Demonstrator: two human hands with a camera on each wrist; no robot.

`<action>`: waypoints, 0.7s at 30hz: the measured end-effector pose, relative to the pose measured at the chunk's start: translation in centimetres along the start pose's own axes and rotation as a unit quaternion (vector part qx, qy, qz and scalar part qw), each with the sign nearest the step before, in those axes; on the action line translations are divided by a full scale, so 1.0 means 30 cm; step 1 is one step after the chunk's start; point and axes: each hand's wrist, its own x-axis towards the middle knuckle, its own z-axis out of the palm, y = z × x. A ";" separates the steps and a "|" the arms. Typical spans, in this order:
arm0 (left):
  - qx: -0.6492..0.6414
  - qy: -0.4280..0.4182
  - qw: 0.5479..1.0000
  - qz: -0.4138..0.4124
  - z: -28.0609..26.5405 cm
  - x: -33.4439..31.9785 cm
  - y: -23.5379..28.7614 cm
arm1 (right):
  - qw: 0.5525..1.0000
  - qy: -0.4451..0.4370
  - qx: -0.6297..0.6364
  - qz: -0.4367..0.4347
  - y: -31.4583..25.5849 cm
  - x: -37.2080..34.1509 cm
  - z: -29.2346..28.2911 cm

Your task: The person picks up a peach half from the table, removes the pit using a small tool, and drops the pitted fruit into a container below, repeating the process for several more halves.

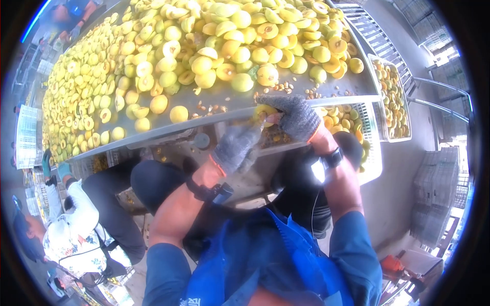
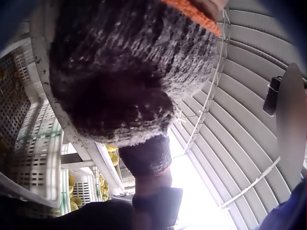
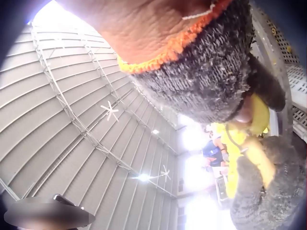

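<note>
In the head view my gloved right hand (image 1: 298, 118) grips a yellow peach half (image 1: 262, 110) just over the table's near edge. My gloved left hand (image 1: 236, 148), blurred, is close below it. The right wrist view shows the peach half (image 3: 261, 115) between the bare-tipped right thumb and the fingers. There the left hand's fingers (image 3: 288, 191) curl round a small tool (image 3: 260, 159) with a pale handle and thin curved metal end, right at the fruit. In the left wrist view, the dark back of the glove hides what the left hand holds.
A heap of peach halves (image 1: 214, 46) covers the metal table (image 1: 235, 104), with small brown pit pieces (image 1: 209, 109) near its edge. White crates of fruit (image 1: 375, 148) stand below and at right (image 1: 393, 102). Another person (image 1: 76, 214) sits at left.
</note>
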 end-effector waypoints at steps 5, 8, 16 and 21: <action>-0.015 -0.008 1.000 -0.018 -0.033 0.011 -0.026 | 0.998 0.029 0.005 0.053 -0.055 -0.016 0.022; 0.059 -0.020 0.998 0.016 -0.055 0.027 -0.037 | 0.998 0.001 -0.061 -0.006 -0.043 -0.007 -0.007; -0.059 0.073 0.996 -0.006 0.024 0.038 -0.057 | 0.996 0.057 0.030 0.055 -0.035 -0.006 0.053; -0.031 0.031 0.999 -0.004 -0.033 0.065 -0.101 | 0.998 0.065 0.010 0.005 0.005 0.000 0.056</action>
